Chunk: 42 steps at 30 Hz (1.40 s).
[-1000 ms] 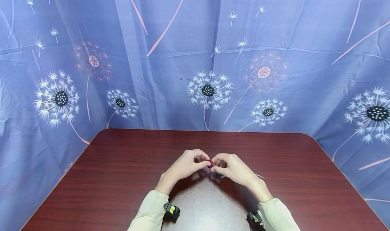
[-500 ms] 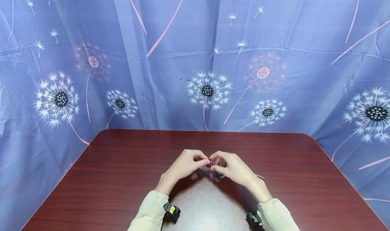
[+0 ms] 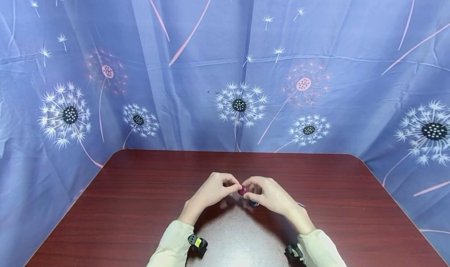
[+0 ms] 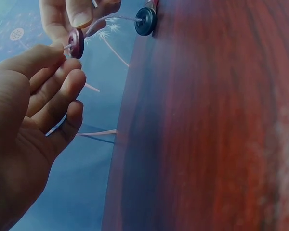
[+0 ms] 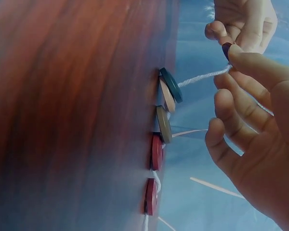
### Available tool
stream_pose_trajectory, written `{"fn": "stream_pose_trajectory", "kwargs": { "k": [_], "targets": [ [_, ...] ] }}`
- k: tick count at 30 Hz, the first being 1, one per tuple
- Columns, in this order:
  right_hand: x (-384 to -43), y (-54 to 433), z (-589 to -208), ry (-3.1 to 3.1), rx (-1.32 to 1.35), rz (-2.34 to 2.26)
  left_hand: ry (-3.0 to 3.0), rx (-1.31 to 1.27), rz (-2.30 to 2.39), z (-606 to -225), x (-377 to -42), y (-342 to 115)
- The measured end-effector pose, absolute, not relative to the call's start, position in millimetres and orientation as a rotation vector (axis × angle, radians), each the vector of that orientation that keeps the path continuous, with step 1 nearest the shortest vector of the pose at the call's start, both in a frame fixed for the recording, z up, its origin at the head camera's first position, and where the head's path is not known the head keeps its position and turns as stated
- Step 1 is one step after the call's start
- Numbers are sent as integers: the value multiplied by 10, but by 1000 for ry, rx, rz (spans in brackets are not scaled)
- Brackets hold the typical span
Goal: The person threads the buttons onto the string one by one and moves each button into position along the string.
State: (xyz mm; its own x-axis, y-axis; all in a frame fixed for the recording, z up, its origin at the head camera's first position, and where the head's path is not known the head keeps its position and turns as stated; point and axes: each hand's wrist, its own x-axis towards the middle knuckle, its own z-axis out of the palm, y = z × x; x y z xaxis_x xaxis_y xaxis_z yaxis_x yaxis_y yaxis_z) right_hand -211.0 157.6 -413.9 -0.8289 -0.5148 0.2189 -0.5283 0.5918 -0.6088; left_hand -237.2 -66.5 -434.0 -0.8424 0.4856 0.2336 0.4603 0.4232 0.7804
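Note:
A dark red button [image 3: 242,190] is between the fingertips of both hands, above the table. In the left wrist view, the white string [image 4: 120,19] runs into this button [image 4: 77,44], and a short end shows on its near side. My left hand [image 3: 213,192] pinches at that string end, thumb against index finger. The right hand [image 3: 270,194] has its thumb and index finger at the button's rim and appears to pinch it. Further along the string is a dark green button [image 5: 172,86], with a tan button [image 5: 166,95], an olive button [image 5: 163,124] and two red buttons [image 5: 156,152] after it.
A reddish-brown wooden table [image 3: 151,185] lies under the hands. Behind and beside it hangs a blue curtain [image 3: 197,103] with dandelion prints. Part of the string [image 3: 300,205] shows behind the right wrist. Black wrist cameras [image 3: 198,245] are strapped over the pale sleeves.
String visible between the button and the right hand a second ago is now out of sight in the head view. The right fingertips have shifted slightly at the button; the left hand barely moves.

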Motion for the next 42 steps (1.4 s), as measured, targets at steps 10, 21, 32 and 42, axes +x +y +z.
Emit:
{"fn": "stream_pose_trajectory", "kwargs": {
  "k": [10, 21, 32, 42],
  "targets": [
    [-2120, 1600, -4152, -2819, 935, 1072, 2591, 842, 1413, -4342, -2374, -704],
    [-2109, 1634, -4167, -2901, 931, 1009, 2634, 854, 1403, -4325, -2380, -742],
    [-2112, 1662, -4196, -2987, 937, 944, 2650, 858, 1396, -4312, -2385, -757],
    [-2125, 1688, -4220, -3032, 942, 924, 2652, 866, 1396, -4340, -2406, -767]
  ]
}}
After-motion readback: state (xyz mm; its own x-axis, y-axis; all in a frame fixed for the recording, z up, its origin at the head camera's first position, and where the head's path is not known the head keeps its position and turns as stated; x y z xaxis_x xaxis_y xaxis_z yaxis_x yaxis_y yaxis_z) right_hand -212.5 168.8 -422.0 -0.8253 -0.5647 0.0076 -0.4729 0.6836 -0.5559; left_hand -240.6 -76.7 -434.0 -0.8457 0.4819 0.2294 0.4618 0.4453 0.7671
